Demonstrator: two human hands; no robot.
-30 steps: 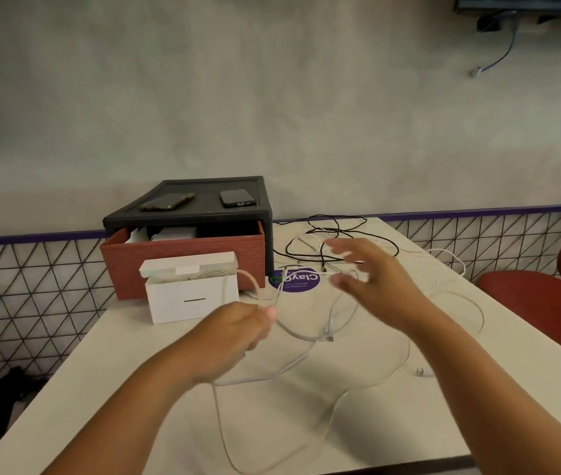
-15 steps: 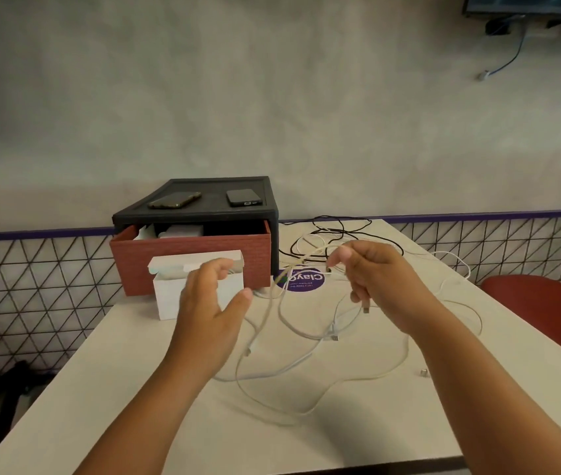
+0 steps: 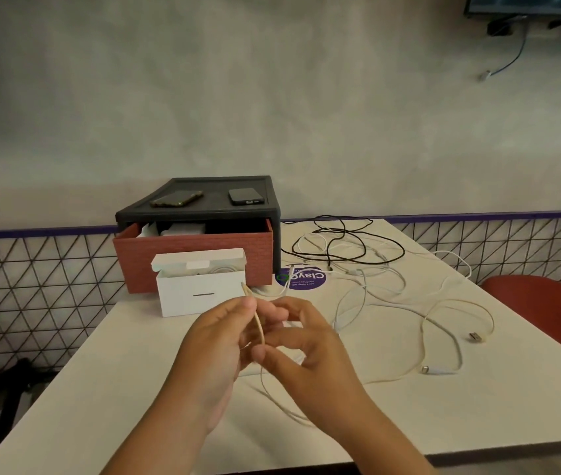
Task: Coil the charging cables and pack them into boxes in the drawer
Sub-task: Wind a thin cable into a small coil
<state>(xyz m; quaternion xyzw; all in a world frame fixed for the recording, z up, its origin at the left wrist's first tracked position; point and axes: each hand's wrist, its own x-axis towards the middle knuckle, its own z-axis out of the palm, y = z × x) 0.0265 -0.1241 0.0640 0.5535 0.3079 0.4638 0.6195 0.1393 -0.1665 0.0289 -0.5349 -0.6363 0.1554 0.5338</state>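
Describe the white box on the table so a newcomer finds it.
On the white table, find the black cabinet with its red drawer pulled open at the back left. The white box stands in front of that drawer. It is the only box out on the tabletop, lid flipped up, a short dark line on its front.

1. Two hands: left [image 3: 217, 341] and right [image 3: 306, 347].
2. One table [image 3: 135, 389].
3. One black drawer unit [image 3: 203, 214] with one red drawer [image 3: 197, 255].
4. Two phones [image 3: 176, 199] [image 3: 246, 196].
5. One open white box [image 3: 200, 296].
6. One black cable [image 3: 368, 248].
7. Several white cables [image 3: 443, 332], too tangled to count exactly.
8. One purple sticker [image 3: 301, 278].
9. One red chair [image 3: 546, 303].
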